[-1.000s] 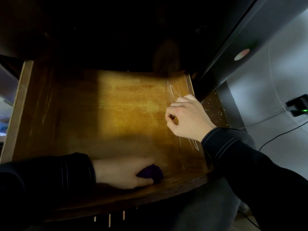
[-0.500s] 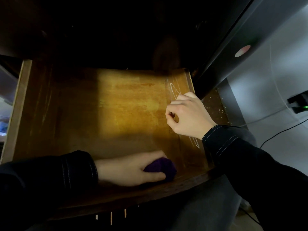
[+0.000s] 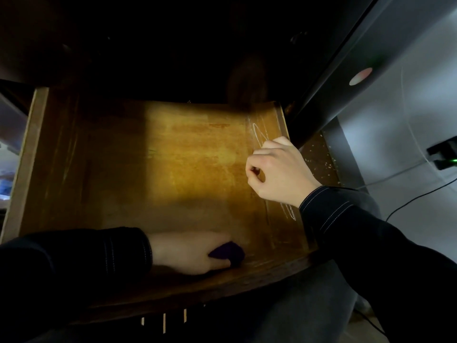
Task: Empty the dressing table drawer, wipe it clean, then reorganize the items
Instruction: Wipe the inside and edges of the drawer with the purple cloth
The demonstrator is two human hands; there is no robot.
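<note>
**Drawer under wipe, cloth at the front wall**

Surroundings: the drawer [image 3: 26, 157] stands pulled out, its floor lit amber at the middle and dark at the left. The dark underside of the table overhangs and hides its rear. To the right stands a dark panel [image 3: 329, 78] bearing a round sticker [image 3: 360, 76]. Beyond it, on the pale wall, are a plug [image 3: 442, 155] with a green light and a black cable [image 3: 420, 196].

Hands: the left hand [image 3: 188, 253], dark-sleeved, lies low on the drawer floor just inside the front wall. Its fingers are curled round a purple cloth [image 3: 227, 253], which is pressed to the wood. The right hand [image 3: 277, 172] rests on the drawer's right wall in a loose fist, thumb tip against forefinger, holding nothing that shows.
</note>
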